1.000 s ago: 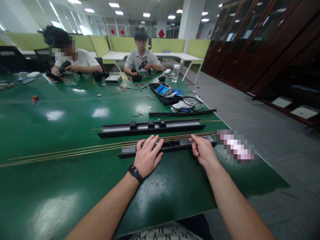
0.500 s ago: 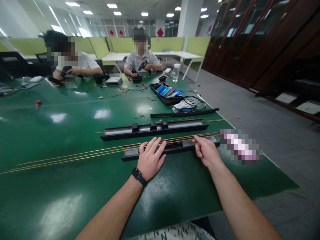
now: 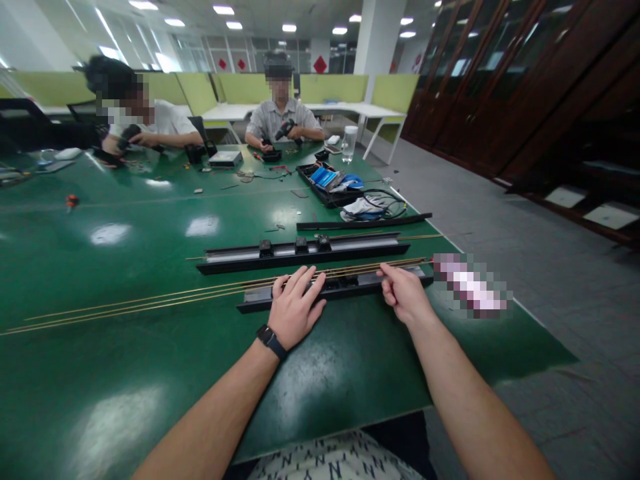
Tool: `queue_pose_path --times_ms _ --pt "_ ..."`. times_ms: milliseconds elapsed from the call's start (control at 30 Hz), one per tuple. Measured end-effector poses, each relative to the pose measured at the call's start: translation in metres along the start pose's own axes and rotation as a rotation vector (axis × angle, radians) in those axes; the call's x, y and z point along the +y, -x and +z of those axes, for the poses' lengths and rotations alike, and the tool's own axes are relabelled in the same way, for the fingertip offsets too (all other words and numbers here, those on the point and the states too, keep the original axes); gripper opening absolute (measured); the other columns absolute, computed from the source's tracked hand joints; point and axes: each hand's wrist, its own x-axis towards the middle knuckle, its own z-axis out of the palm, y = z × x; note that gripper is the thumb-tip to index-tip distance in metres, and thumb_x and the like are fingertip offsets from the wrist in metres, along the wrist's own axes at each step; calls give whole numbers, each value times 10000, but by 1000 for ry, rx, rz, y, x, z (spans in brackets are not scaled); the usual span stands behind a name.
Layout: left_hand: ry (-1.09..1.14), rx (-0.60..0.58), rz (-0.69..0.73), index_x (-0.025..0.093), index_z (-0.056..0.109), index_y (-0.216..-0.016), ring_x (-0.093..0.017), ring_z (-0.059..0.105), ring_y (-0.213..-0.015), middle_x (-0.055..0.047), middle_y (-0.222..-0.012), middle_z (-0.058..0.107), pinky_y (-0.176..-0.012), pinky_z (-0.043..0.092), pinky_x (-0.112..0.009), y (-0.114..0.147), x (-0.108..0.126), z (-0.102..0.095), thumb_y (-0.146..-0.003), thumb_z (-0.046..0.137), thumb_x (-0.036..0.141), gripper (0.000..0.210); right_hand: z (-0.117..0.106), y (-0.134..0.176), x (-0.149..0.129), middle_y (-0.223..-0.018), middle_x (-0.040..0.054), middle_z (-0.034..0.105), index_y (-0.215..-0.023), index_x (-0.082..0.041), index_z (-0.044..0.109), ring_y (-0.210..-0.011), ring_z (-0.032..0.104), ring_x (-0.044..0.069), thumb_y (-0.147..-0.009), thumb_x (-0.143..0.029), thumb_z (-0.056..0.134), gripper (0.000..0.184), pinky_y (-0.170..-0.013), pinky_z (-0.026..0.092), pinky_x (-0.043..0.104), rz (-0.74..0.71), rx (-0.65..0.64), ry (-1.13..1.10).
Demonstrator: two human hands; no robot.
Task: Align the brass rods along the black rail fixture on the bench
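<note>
My left hand (image 3: 296,303), with a dark watch on its wrist, lies with fingers spread over several thin brass-coloured rods (image 3: 150,301). Under the rods and fingertips is the nearer black channel (image 3: 260,297), with a silver strip and dark blocks inside, partly hidden. My right hand (image 3: 404,293) is over the channel's right part, its index finger stretched to the rods and its other fingers curled in. Whether anything sits in those curled fingers is hidden. The rods run left well past the channel. A second black channel (image 3: 235,260) with several dark blocks lies just behind.
A blurred pink-white object (image 3: 470,283) lies right of the near channel. Farther back are a thin black strip (image 3: 360,222), a black tray (image 3: 330,193), white gloves (image 3: 365,207) and a clear bottle (image 3: 349,145). Two people sit across the green table (image 3: 150,260), holding dark tools.
The whole view has shifted slightly, so the table contents appear a little higher and farther left. Both hands keep nearly the same place on the rods.
</note>
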Motion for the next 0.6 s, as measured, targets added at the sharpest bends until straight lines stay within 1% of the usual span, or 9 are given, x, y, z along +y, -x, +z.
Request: queue_pose_path --times_ms 267,467,600 --pt "-6 4 1 283 495 -1470 -286 462 -1416 -99 -1514 525 -1121 305 -493 0 0 -1 -965 554 372 516 0 0 0 -428 -42 507 -759 -146 638 -267 342 50 -766 -428 788 319 -274 184 174 2 0 0" --pt "-12 7 8 286 492 -1474 -288 471 -1407 -100 -1510 529 -1117 312 -493 0 -1 1 -957 569 378 531 0 0 1 -423 -39 504 -756 -147 635 -269 337 53 -770 -417 780 306 -279 173 175 15 1 -11" --pt "0 8 6 285 480 -1484 -291 467 -1410 -105 -1506 533 -1119 299 -496 0 -1 0 -964 558 375 533 0 0 1 -425 -38 503 -757 -153 632 -268 329 55 -767 -423 780 308 -281 167 179 0 1 -2"
